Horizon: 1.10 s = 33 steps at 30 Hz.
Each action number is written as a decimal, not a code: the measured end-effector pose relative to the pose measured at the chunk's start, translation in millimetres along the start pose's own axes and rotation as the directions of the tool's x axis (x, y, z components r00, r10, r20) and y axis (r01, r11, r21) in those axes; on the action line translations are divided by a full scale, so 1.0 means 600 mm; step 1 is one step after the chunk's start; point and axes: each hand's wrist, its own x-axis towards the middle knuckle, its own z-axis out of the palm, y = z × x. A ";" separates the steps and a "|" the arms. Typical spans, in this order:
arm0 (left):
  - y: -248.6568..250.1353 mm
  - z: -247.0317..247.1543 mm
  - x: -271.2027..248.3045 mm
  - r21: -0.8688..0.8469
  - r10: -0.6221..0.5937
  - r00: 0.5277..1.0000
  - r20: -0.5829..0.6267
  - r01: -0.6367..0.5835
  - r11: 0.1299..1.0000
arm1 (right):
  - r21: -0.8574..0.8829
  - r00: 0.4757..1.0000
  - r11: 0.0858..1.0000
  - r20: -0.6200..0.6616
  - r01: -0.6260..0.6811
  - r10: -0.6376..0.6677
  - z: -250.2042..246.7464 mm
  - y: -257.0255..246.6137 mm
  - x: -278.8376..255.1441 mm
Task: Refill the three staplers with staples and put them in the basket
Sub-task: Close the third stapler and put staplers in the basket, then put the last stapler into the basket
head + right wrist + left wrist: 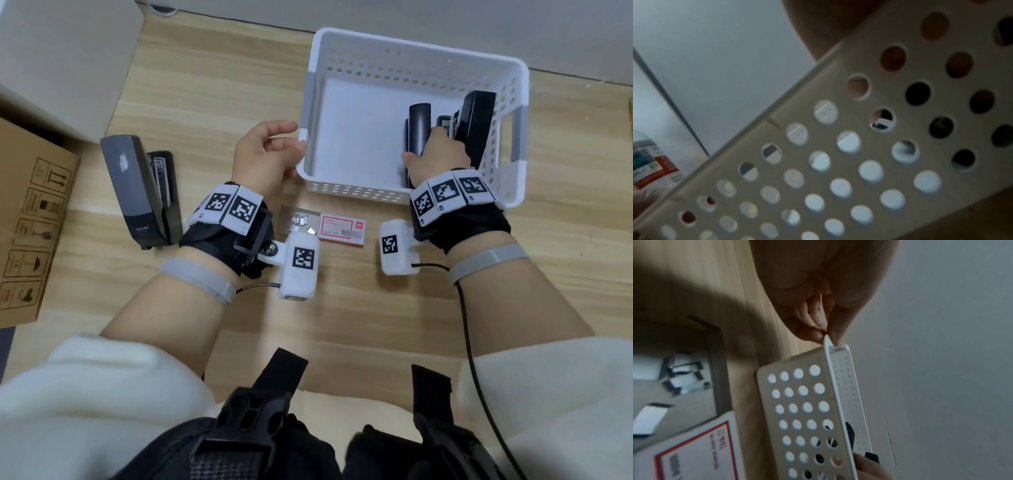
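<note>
I'm lowering a black stapler point(418, 132) into the white basket point(346, 198) with my right hand point(436, 154), fingers curled round its body. It's standing on end by the basket's right side, long axis near upright, upper end tipped away from me. Another stapler point(476, 120) is already leaning against the right wall just beside it. My left hand point(265, 154) is pinching the basket's near-left corner rim between thumb and fingers to steady it. To do this well I'm judging I should keep the basket braced, set the stapler down gently clear of its neighbour, and let go only once it's resting. The third stapler point(144, 195) is lying open on the table point(212, 85), well left of the basket; staple box point(342, 229) between my wrists.
</note>
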 end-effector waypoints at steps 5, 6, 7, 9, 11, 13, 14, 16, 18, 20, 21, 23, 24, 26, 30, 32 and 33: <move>0.003 -0.002 -0.005 0.036 0.021 1.000 0.016 -0.022 0.999 | -0.034 0.998 0.998 -0.028 -0.050 0.049 -0.001 -0.005 -0.004; 0.004 -0.002 -0.007 0.044 0.026 1.000 0.014 -0.027 0.999 | -0.035 0.998 0.998 -0.042 -0.057 0.056 -0.002 -0.006 -0.006; 0.005 -0.001 -0.008 0.050 0.033 0.999 0.012 -0.033 0.998 | -0.037 0.997 0.997 -0.053 -0.061 0.059 -0.003 -0.007 -0.008; 0.006 0.001 -0.010 0.068 0.043 0.999 0.000 -0.043 0.997 | -0.049 0.997 0.997 -0.058 -0.060 0.057 -0.006 -0.011 -0.016; 0.006 0.001 -0.013 0.075 0.054 0.998 -0.020 -0.052 0.996 | -0.049 0.997 0.998 -0.078 -0.027 0.023 -0.013 -0.016 -0.030; 0.008 -0.007 -0.016 0.068 0.065 0.997 -0.047 -0.062 0.996 | -0.024 0.990 0.997 -0.125 0.069 -0.072 -0.023 -0.026 -0.048; 0.011 -0.015 -0.021 0.059 0.073 0.996 -0.052 -0.070 0.996 | 0.002 0.981 0.991 -0.141 0.132 -0.130 -0.028 -0.034 -0.060; 0.018 -0.037 -0.033 0.034 0.109 0.993 -0.052 -0.108 0.994 | 0.093 0.957 0.962 -0.161 0.257 -0.240 -0.034 -0.058 -0.086; 0.028 -0.069 -0.051 0.011 0.176 0.982 -0.075 -0.176 0.984 | 0.234 0.924 0.897 -0.174 0.374 -0.340 -0.032 -0.092 -0.116; 0.034 -0.106 -0.068 0.006 0.269 0.954 -0.133 -0.270 0.963 | 0.395 0.898 0.807 -0.147 0.439 -0.416 -0.020 -0.130 -0.149; 0.037 -0.127 -0.076 0.008 0.312 0.935 -0.166 -0.316 0.949 | 0.462 0.888 0.768 -0.112 0.444 -0.446 -0.009 -0.149 -0.165; 0.040 -0.168 -0.086 0.043 0.371 0.896 -0.244 -0.373 0.927 | 0.549 0.863 0.717 -0.014 0.429 -0.505 0.020 -0.187 -0.192; 0.040 -0.189 -0.088 0.069 0.389 0.874 -0.290 -0.386 0.920 | 0.577 0.848 0.707 0.045 0.409 -0.527 0.039 -0.205 -0.203; 0.033 -0.230 -0.092 0.112 0.400 0.832 -0.385 -0.388 0.915 | 0.596 0.816 0.718 0.174 0.358 -0.552 0.078 -0.238 -0.221; 0.002 -0.290 -0.075 0.221 0.267 0.881 -0.391 -0.191 0.956 | 0.533 0.766 0.797 0.375 0.283 -0.523 0.148 -0.279 -0.242; -0.016 -0.310 -0.061 0.325 0.082 0.970 -0.231 -0.002 0.946 | 0.496 0.756 0.833 0.440 0.245 -0.485 0.171 -0.291 -0.245; -0.025 -0.317 -0.056 0.340 -0.016 0.990 -0.138 0.063 0.938 | 0.475 0.748 0.847 0.466 0.240 -0.473 0.179 -0.296 -0.245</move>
